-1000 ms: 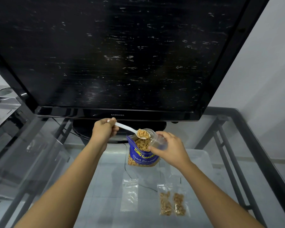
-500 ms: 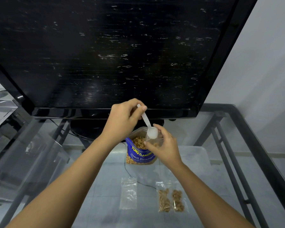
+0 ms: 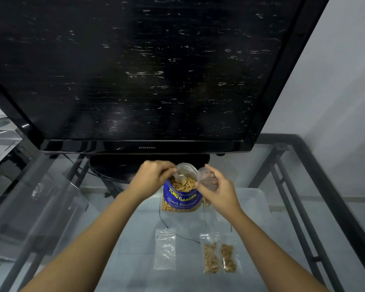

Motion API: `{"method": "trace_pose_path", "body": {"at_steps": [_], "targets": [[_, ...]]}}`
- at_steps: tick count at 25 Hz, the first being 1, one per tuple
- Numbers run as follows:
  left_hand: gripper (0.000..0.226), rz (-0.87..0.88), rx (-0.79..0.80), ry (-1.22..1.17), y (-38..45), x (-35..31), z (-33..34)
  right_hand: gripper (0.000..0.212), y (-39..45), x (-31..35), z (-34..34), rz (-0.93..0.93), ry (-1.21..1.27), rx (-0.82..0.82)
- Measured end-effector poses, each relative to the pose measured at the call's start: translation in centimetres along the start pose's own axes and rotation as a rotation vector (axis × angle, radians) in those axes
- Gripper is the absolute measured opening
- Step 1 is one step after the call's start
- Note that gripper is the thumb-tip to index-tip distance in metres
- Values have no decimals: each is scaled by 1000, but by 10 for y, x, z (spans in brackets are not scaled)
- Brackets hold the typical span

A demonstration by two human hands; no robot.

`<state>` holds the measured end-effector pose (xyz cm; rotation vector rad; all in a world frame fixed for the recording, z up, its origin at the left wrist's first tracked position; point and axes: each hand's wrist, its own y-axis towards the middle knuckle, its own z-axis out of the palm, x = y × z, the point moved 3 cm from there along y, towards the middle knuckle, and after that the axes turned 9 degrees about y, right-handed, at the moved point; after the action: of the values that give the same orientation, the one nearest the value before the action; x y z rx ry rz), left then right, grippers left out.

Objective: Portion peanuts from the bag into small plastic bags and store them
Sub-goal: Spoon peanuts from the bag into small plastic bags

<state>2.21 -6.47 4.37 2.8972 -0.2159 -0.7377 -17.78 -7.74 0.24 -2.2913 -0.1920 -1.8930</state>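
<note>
Peanut bag (image 3: pixel 180 197) upright at frame centre, mouth open, nuts showing. Left hand (image 3: pixel 154 179) closed at the bag mouth, pinching what looks like the spoon (image 3: pixel 180 177) resting in the nuts; exact grip hard to tell. Right hand (image 3: pixel 216 191) gripping small clear bag (image 3: pixel 207 175) right beside the mouth, likely to keep transfers short. Lower frame: empty small bag (image 3: pixel 164 248) flat, two filled bags (image 3: pixel 218 257) side by side to its right, clear of the hands. Glass worktop (image 3: pixel 303 218) open lower centre; TV (image 3: pixel 145 70) boxes in above.
</note>
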Motion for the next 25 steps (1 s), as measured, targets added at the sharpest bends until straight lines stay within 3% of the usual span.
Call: {"method": "trace_pose_path", "body": {"at_steps": [2, 6, 15, 25], "targets": [[21, -86, -27, -25, 1, 3, 12, 63, -2, -4, 1, 18, -4, 22], [21, -416, -161, -185, 3, 17, 16, 63, -5, -7, -1, 54, 27, 63], [16, -559, -89, -437, -5, 24, 26, 61, -5, -6, -2, 80, 34, 100], [19, -796, -161, -700, -3, 36, 36, 61, -7, -1, -3, 82, 23, 104]]}}
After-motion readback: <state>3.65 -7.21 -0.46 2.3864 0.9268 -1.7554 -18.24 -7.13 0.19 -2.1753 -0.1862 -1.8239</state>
